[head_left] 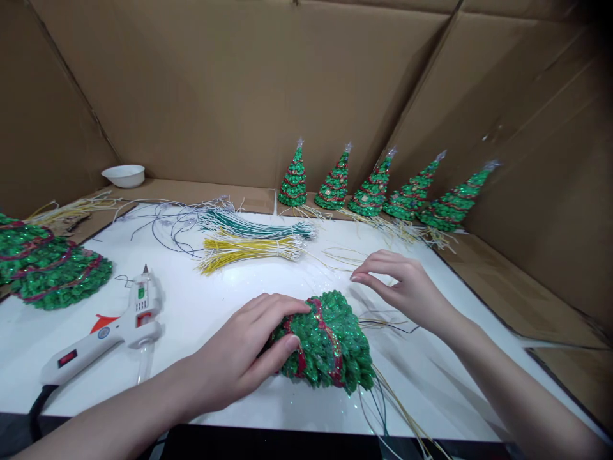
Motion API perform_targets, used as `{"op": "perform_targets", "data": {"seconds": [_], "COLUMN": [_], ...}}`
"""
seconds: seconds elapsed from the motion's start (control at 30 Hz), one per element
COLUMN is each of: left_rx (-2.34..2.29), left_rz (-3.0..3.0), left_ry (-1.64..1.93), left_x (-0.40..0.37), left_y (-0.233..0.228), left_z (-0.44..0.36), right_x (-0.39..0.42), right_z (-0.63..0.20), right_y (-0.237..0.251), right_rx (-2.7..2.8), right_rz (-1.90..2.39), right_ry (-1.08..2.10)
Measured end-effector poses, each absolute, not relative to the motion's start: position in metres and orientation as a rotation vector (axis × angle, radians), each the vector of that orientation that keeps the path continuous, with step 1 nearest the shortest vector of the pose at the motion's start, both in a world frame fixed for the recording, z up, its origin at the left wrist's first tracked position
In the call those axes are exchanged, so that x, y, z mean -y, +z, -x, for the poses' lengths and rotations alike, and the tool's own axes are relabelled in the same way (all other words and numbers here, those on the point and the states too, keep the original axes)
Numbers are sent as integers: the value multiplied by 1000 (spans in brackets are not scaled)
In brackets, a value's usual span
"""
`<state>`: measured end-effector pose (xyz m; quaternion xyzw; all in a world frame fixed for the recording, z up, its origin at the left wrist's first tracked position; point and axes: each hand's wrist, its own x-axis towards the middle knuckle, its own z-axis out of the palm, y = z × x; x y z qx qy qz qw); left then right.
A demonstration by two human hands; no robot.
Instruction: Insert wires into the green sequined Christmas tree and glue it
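Observation:
A green glittery Christmas tree decoration (330,345) with red trim lies on its side on the white tabletop. My left hand (253,345) is closed around its narrower part, thumb in front and fingers over the top. Several thin wires (397,402) stick out from its wide base. To the right and above the tree, my right hand (397,281) pinches thumb and forefinger together. A thin yellowish wire (330,265) runs up to those fingertips. Just beyond lie a bundle of yellow wires (249,251) and a bundle of green wires (258,225).
A white hot glue gun (110,335) lies at the left, with a larger green tree (57,268) behind it. Several small trees with star tops (368,191) stand along the back. A white bowl (123,176) sits at back left. Cardboard walls (215,96) enclose the table.

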<state>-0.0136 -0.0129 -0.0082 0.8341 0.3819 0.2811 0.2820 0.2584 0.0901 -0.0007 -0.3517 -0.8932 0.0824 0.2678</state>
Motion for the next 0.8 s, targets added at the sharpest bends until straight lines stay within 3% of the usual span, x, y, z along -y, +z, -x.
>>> {"op": "perform_targets", "data": {"seconds": [0.33,0.53,0.8], "left_rx": [-1015,-1022,-1012], "left_rz": [-2226,-2232,-2228], "left_ry": [750,758,744], "left_x": [12,12,13], "left_y": [-7,-7,-7], "left_z": [13,13,13], "right_x": [-88,-71,-62], "right_z": [-258,-238,-216], "right_y": [4,35,59], "right_rx": [2394,2440,2738], "right_rz": [1032,787,644], "right_ry": [141,377,337]}}
